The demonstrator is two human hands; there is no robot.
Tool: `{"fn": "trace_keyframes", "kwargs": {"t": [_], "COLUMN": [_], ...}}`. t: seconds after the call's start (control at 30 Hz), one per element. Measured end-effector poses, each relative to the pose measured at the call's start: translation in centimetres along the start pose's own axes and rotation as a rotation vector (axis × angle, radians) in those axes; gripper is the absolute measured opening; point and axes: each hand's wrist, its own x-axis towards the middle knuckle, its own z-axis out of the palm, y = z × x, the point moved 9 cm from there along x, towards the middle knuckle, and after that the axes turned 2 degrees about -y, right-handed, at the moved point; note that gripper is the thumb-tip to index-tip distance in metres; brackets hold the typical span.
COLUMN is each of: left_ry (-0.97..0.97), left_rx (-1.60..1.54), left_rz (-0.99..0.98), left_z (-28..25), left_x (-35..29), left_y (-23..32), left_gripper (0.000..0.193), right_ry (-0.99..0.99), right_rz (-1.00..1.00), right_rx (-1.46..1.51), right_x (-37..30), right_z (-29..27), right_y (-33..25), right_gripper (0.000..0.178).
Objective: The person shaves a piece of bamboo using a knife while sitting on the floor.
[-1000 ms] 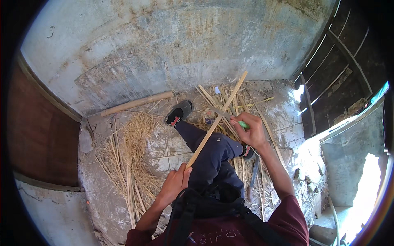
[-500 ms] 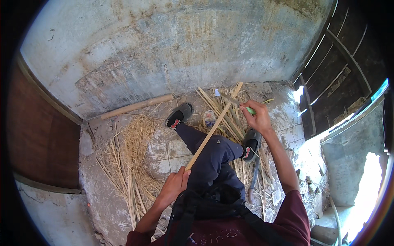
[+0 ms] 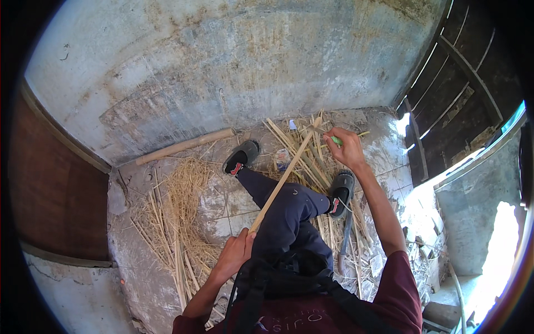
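A long pale bamboo strip (image 3: 281,185) slants away from me across my raised thigh. My left hand (image 3: 233,257) is closed on its near end, by my lap. In my right hand (image 3: 349,149), fingers wrapped round it, is a knife with a green handle (image 3: 336,141). Its blade lies across the strip near the far end; whether it bites into the bamboo is too small to tell. More split bamboo strips (image 3: 320,177) lie on the floor beneath, between my two dark shoes.
A heap of curly shavings (image 3: 192,192) and thin strips covers the floor at left. Along the wall (image 3: 250,67) lies a bamboo pole (image 3: 186,146). A long-bladed tool (image 3: 346,236) rests beside my right shoe (image 3: 341,195). Dark wooden boards (image 3: 456,83) stand at right.
My right hand and the knife have moved slightly farther from me, and the blade has turned so less of it shows. The strip's far end has shifted a little left. My left hand keeps its place.
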Motion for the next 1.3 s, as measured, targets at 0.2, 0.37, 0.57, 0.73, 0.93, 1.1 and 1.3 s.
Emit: {"fn": "trace_keyframes", "kwargs": {"t": [0.2, 0.37, 0.57, 0.73, 0.93, 1.1, 1.3], "left_ry": [0.062, 0.149, 0.151, 0.184, 0.168, 0.175, 0.166], "left_rx": [0.054, -0.014, -0.107, -0.159, -0.160, -0.095, -0.130], "left_rz": [0.048, 0.004, -0.072, -0.142, -0.122, -0.060, -0.060], "left_z": [-0.8, -4.1, -3.6, -3.9, -3.1, -2.5, -2.6], "left_x": [-2.0, -1.7, -0.3, 0.2, 0.7, 0.7, 0.5], "left_y": [-0.5, -1.1, -4.6, -5.3, -4.8, -4.5, -2.9], "left_gripper": [0.035, 0.036, 0.038, 0.040, 0.041, 0.042, 0.030], "right_ry": [-0.015, 0.054, -0.003, -0.317, -0.757, -0.029, -0.093], "right_rz": [0.297, 0.353, 0.618, 0.686, 0.528, 0.429, 0.583], "right_rx": [-0.264, -0.166, 0.368, 0.706, 0.808, 0.228, 0.636], "right_x": [-0.5, -3.5, -9.2, -12.5, -15.2, -13.3, -12.9], "right_z": [-1.3, -2.8, -0.9, 2.6, 6.7, 2.6, 2.3], "right_y": [9.5, 14.5, 16.6, 5.0, -3.0, 2.6, 0.7], "right_gripper": [0.018, 0.020, 0.013, 0.013, 0.009, 0.009, 0.010]}}
